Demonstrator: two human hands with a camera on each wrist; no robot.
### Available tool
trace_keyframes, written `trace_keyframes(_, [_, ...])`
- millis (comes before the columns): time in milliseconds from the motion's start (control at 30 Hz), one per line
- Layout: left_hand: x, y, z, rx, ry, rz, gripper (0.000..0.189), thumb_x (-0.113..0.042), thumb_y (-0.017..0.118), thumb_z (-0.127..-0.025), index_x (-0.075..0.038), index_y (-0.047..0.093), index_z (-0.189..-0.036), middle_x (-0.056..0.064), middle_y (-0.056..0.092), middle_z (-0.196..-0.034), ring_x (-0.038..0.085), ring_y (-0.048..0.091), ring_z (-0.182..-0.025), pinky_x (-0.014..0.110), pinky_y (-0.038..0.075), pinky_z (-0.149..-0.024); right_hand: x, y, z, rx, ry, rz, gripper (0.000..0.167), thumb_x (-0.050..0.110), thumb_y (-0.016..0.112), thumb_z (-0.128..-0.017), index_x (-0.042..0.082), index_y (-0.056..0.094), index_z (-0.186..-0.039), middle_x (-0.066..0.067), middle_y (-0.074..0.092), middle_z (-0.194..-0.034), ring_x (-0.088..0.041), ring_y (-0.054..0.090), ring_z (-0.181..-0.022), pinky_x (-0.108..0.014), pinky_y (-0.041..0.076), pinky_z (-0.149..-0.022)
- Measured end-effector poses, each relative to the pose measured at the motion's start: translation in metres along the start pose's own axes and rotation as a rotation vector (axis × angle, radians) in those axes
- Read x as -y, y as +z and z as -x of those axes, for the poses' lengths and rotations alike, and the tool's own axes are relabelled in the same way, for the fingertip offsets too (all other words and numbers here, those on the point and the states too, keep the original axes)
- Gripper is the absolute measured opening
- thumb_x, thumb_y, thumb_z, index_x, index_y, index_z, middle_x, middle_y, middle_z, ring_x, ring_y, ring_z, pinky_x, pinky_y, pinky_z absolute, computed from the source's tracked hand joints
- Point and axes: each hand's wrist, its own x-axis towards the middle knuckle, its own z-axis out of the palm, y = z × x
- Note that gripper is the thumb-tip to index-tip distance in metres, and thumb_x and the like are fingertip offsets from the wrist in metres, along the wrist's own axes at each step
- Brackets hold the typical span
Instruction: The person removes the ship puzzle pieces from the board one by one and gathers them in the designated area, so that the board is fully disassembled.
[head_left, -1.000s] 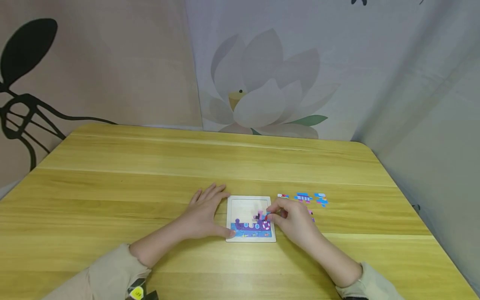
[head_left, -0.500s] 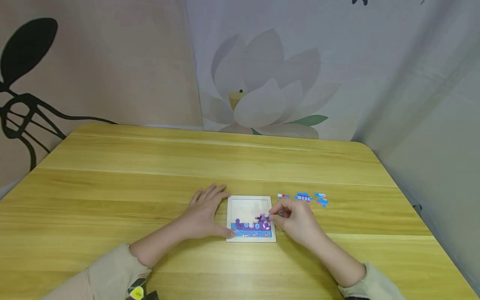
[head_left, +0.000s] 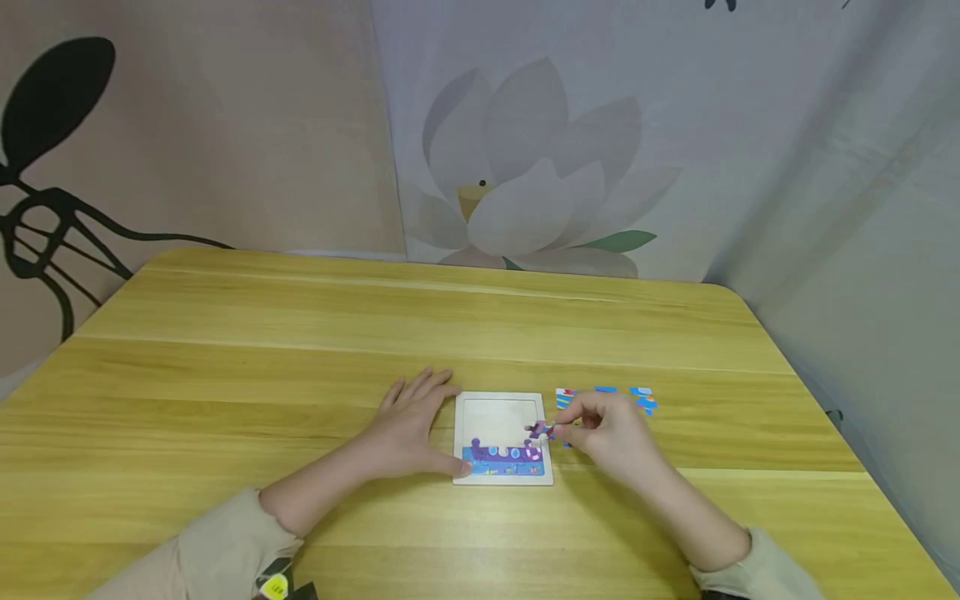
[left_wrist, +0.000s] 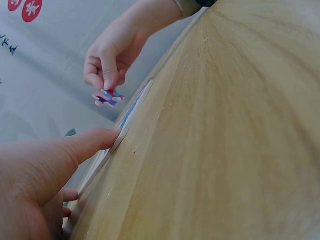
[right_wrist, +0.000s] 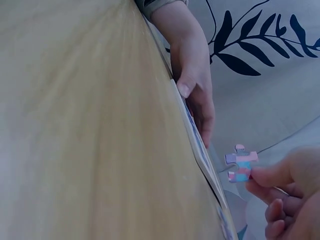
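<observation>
Beyond the worktop (head_left: 247,375), red discs (left_wrist: 32,11) bear white characters. The right hand (head_left: 615,433) pinches a puzzle piece (right_wrist: 243,164); the left hand (head_left: 405,435) touches the puzzle tray (head_left: 498,414), fingers spread.

On my head feed, a wooden table (head_left: 420,325) with yellowish, banded grain runs from 6 o'clock up to the middle, its rounded far corners near 9 and 3. Behind it I have a beige panel (head_left: 247,125) toward 11 and a cooler grey panel (head_left: 712,150) from 12 round to 3, with shadowed folds near 2. A large pale lotus (head_left: 543,192) spreads between 12 and 1, a green leaf (head_left: 622,242) at 2. Black plant-like shapes (head_left: 58,98) sit at 9 to 10. My right wrist feed shows a dark leafy branch (right_wrist: 240,65) at 2; my left one, red discs (left_wrist: 32,10) between 10 and 11. The light is soft, leaving a faint sheen on the wood.
</observation>
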Motion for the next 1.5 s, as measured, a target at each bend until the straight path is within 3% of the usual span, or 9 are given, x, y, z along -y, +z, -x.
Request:
trace_keyframes(233, [-0.002,-0.001,0.001,0.006,0.000,0.008,0.103,-0.058,0.080,-0.065,-0.008,0.038,-0.145,0.009,0.020,-0.157,0.030,0.004,-0.144,0.057,-0.004,-0.111,-0.001,-0.013,0.003,0.030,0.052,-0.051,0.008,0.001,0.076,-0.078,0.008,0.072,-0.076,-0.002,0.053,-0.063,-0.011,0.034,-0.053,-0.021,0.026,-0.046])
trace_keyframes(633, [-0.001,0.000,0.000,0.005,-0.005,0.004,0.104,-0.058,0.080,-0.064,-0.009,0.038,-0.145,0.008,0.019,-0.157,0.030,0.003,-0.144,0.057,-0.005,-0.111,-0.014,-0.032,0.009,-0.003,0.111,0.008,0.007,-0.002,0.068,-0.084,0.004,0.070,-0.085,-0.002,0.062,-0.074,-0.014,0.044,-0.060,-0.022,0.037,-0.051])
trace_keyframes(967, [-0.002,-0.001,0.001,0.006,0.002,0.011,0.103,-0.057,0.080,-0.065,-0.008,0.038,-0.146,0.009,0.019,-0.157,0.030,0.003,-0.144,0.057,-0.005,-0.110,-0.027,-0.054,0.017,-0.047,0.148,0.022,0.006,-0.001,0.066,-0.085,0.002,0.070,-0.089,-0.005,0.055,-0.068,-0.012,0.040,-0.057,-0.023,0.035,-0.049])
trace_keyframes(1167, [-0.002,-0.001,0.001,0.006,-0.005,0.007,0.104,-0.058,0.080,-0.065,-0.008,0.038,-0.146,0.009,0.019,-0.157,0.030,0.003,-0.144,0.057,-0.005,-0.111,-0.040,-0.069,0.020,-0.083,0.164,0.068,0.009,0.002,0.067,-0.085,0.000,0.070,-0.093,-0.005,0.062,-0.076,-0.012,0.044,-0.062,-0.024,0.038,-0.052])
trace_keyframes(1500, [-0.003,-0.002,0.001,0.007,-0.004,0.014,0.103,-0.057,0.080,-0.065,-0.008,0.038,-0.145,0.010,0.019,-0.157,0.031,0.003,-0.144,0.057,-0.005,-0.111,-0.058,-0.085,0.021,-0.060,0.214,0.120,0.013,0.010,0.066,-0.090,0.001,0.070,-0.097,-0.005,0.063,-0.079,-0.014,0.048,-0.067,-0.026,0.040,-0.056])
